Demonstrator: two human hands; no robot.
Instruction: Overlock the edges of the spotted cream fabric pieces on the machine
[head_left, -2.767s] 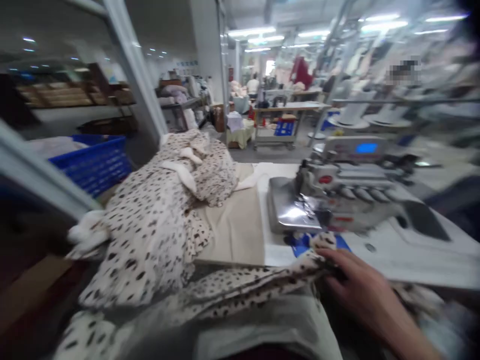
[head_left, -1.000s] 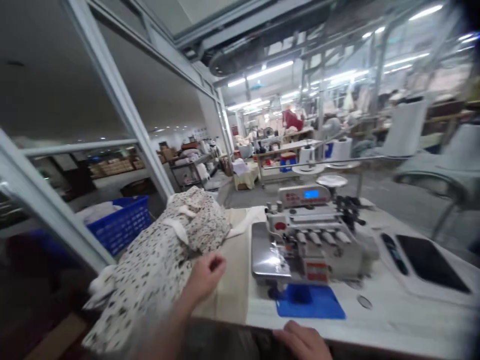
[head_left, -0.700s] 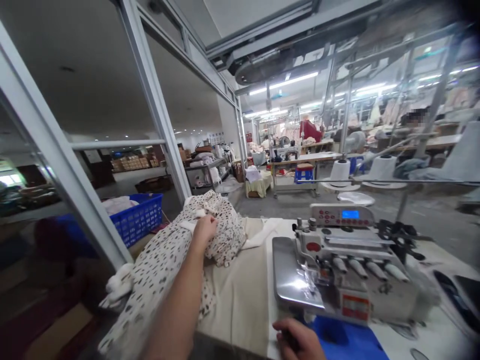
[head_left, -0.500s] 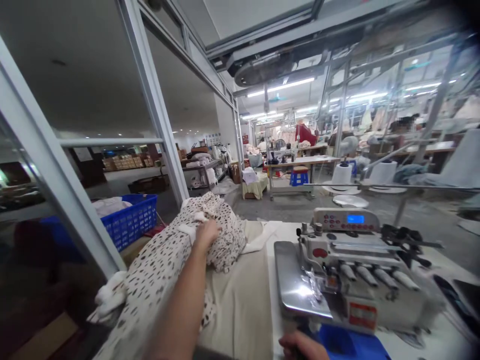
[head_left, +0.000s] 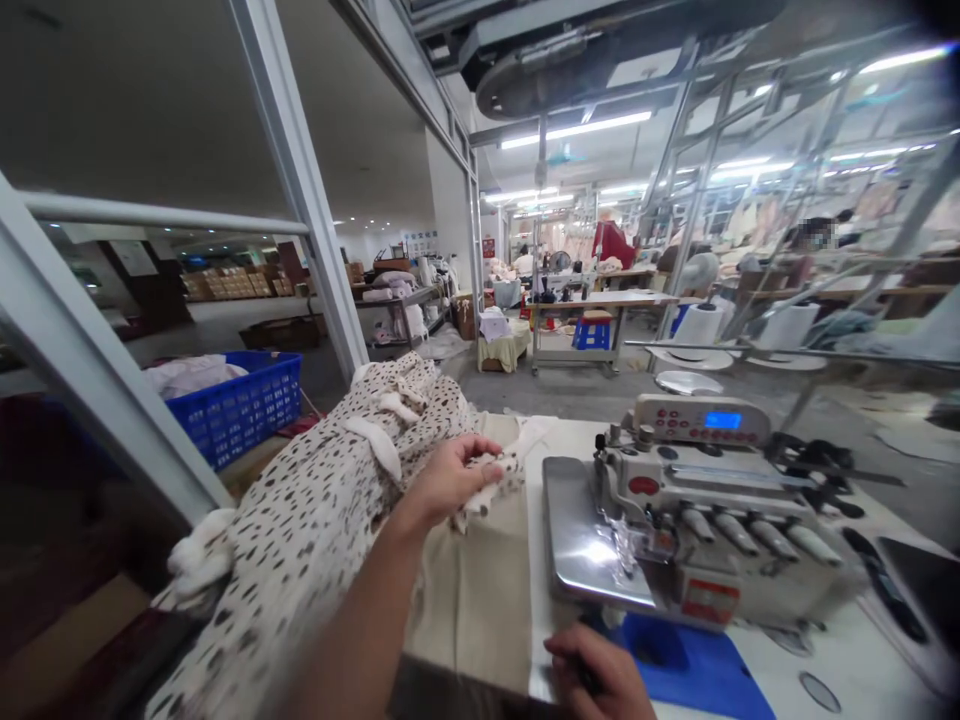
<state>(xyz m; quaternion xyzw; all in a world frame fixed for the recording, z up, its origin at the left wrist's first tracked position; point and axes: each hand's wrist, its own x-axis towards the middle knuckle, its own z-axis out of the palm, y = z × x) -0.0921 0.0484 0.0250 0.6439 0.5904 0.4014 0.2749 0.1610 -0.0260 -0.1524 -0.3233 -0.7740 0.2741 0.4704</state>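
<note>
My left hand [head_left: 456, 478] is closed on the near right part of a white fabric with dark spots [head_left: 307, 500], thumb and fingers pinching a loose fold. The rest of the spotted fabric lies heaped to the left, with plain white strips [head_left: 375, 445] on top. Beneath it spreads a beige cloth [head_left: 487, 590]. My right hand [head_left: 600, 672] rests at the table's front edge with curled fingers; something dark shows within them, too hidden to name. Just beyond that hand stands an overlock sewing machine [head_left: 712, 500] with a shiny metal plate [head_left: 585, 530].
A blue basket [head_left: 240, 405] holding pale cloth stands at the left, behind a metal frame post [head_left: 300, 190]. Thread cones [head_left: 697, 325] stand behind the machine. A phone-like dark object [head_left: 919, 580] lies at the right. Farther back are worktables and a blue stool [head_left: 592, 330].
My left hand has moved right and nearer from the heap, drawing a fold of spotted fabric toward the machine. My right hand has come slightly farther into view.
</note>
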